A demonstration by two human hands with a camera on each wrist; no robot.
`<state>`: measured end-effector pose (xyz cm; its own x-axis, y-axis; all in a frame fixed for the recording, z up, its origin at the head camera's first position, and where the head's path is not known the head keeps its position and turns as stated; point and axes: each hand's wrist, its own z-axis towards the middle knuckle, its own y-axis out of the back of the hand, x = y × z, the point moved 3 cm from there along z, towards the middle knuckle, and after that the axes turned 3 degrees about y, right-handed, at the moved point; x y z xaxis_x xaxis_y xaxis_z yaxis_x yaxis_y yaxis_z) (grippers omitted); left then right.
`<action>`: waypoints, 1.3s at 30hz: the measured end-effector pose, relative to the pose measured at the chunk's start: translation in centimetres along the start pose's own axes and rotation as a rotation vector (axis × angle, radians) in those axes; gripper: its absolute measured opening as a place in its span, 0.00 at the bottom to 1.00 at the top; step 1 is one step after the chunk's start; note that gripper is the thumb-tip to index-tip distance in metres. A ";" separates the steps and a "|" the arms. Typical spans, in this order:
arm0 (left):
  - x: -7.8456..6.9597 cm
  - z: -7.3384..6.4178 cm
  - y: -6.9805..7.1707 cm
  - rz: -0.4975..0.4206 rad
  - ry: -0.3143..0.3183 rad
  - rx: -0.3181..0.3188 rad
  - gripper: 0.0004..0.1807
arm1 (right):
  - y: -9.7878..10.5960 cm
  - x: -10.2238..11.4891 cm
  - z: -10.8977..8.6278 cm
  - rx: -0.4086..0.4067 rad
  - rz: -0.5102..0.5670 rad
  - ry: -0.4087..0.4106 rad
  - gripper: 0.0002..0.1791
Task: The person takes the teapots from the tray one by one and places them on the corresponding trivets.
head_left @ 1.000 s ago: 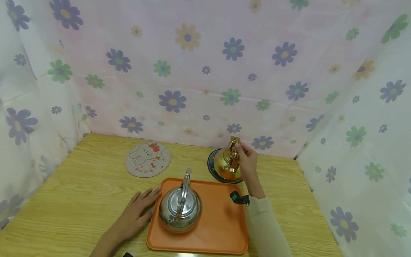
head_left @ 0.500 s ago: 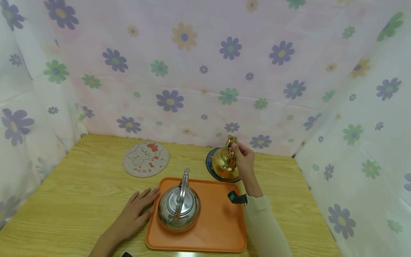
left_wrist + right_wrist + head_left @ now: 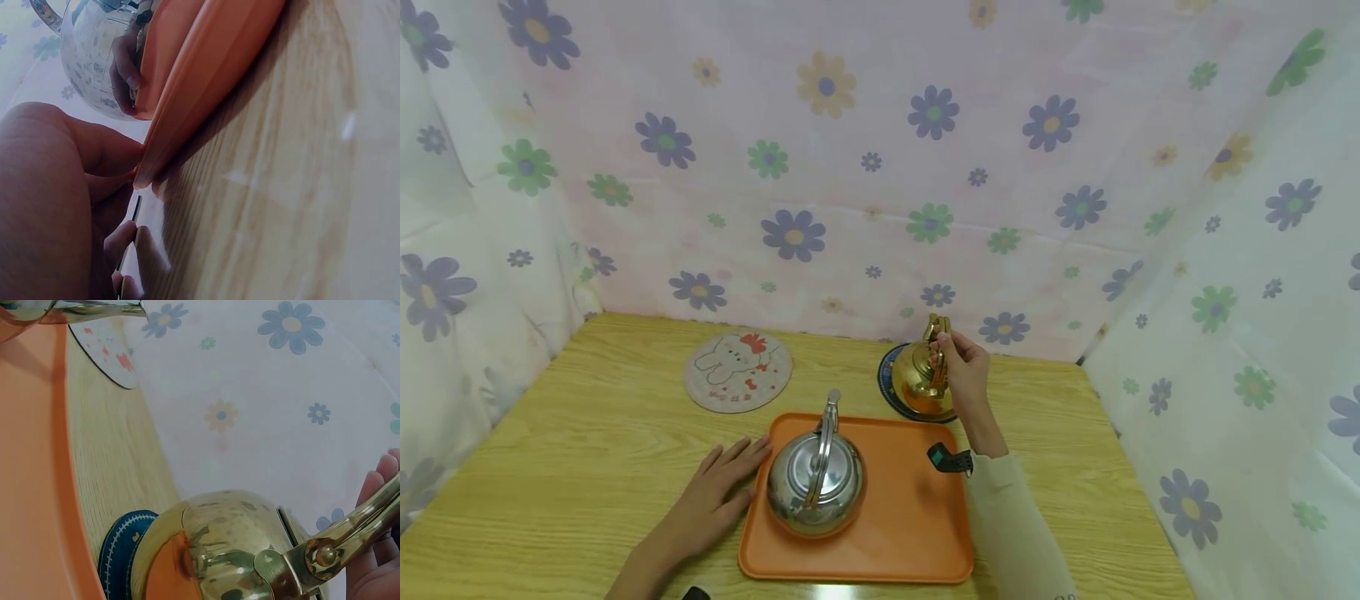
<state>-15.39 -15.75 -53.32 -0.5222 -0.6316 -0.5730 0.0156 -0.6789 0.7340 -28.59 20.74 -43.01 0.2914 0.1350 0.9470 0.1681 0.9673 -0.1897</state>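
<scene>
A gold kettle (image 3: pixel 915 385) stands on a dark blue round mat (image 3: pixel 887 387) behind the tray. My right hand (image 3: pixel 967 372) grips its raised handle, and the right wrist view shows the fingers behind that handle (image 3: pixel 359 525). A silver kettle (image 3: pixel 815 483) sits on the left half of an orange tray (image 3: pixel 917 517), its spout (image 3: pixel 832 404) facing away from me. At the tray's left edge lies my left hand (image 3: pixel 715 496), fingers extended. Its fingertips touch the tray rim (image 3: pixel 181 106) in the left wrist view.
A round pale mat (image 3: pixel 739 372) with a rabbit drawing lies at the back left of the wooden table (image 3: pixel 587 433). Flower-printed cloth (image 3: pixel 850 192) hangs behind the table and along both sides.
The head view has drifted a little to the right. Both hands, both kettles and the tray keep their places on the table.
</scene>
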 end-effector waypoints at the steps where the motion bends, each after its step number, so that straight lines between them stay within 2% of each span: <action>1: 0.0 0.0 0.0 -0.001 0.001 0.001 0.28 | 0.0 0.0 0.0 -0.001 -0.003 -0.005 0.19; 13: -0.3 -0.4 0.3 0.012 -0.006 -0.009 0.28 | -0.1 -0.1 0.0 0.015 -0.010 -0.044 0.20; 20: -0.4 -0.3 0.3 0.019 -0.021 -0.011 0.27 | 0.2 0.3 0.2 0.061 0.004 -0.115 0.19; 25: -0.6 -0.2 0.3 0.024 -0.012 0.003 0.27 | 0.5 0.9 0.3 0.102 -0.050 -0.171 0.19; 33: -1.2 0.6 0.2 0.008 0.069 0.075 0.27 | 0.9 2.0 0.2 0.139 -0.120 -0.173 0.20; 36: -1.3 0.6 0.4 0.039 0.069 0.068 0.27 | 1.0 2.1 -0.2 0.174 -0.170 -0.178 0.23; 39: -1.5 0.8 1.0 0.083 0.061 0.022 0.25 | 1.2 2.3 -0.6 0.210 -0.230 -0.173 0.25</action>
<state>-15.25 -15.19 -51.50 -0.4673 -0.7071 -0.5307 0.0372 -0.6155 0.7873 -27.13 22.04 -41.22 0.1013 -0.0744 0.9921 0.0081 0.9972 0.0739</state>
